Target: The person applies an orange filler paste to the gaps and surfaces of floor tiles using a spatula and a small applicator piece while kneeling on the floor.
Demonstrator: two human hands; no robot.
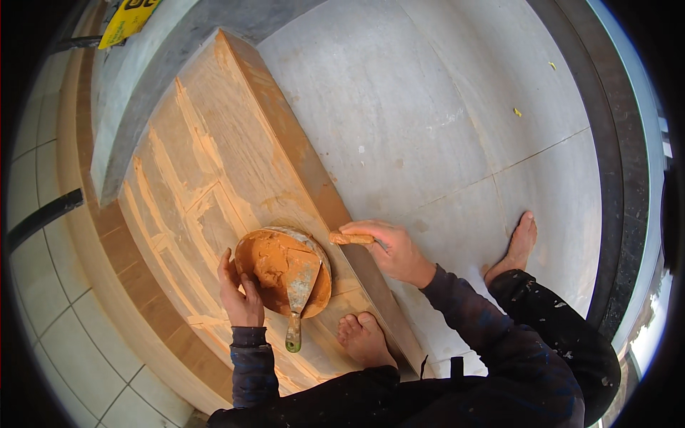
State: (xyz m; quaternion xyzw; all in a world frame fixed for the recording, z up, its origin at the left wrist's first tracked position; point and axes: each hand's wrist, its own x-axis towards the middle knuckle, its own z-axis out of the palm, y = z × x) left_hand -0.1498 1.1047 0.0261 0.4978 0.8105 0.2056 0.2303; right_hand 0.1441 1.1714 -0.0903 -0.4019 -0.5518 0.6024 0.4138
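A round bowl (327, 294) of orange grout-like paste (275, 260) rests on the wood-look tiled step. My left hand (241, 296) is closed on its left rim, with fingertips reaching over the edge. Inside the bowl leans a trowel (302, 279) with a smeared metal blade; its greenish handle sticks out over the near rim, untouched by either hand. To the right of the bowl, my right hand (392, 248) pinches a narrow flat piece coated in orange paste (351, 239). That piece is held over the step's edge; its exact kind is hidden by the coating.
Orange paste streaks the joints of the step (207, 178). Its edge drops to a grey tiled floor (428, 135) on the right. My bare feet (365, 339) straddle that edge. A grey panel (135, 107) borders the upper left, near a yellow item (128, 21).
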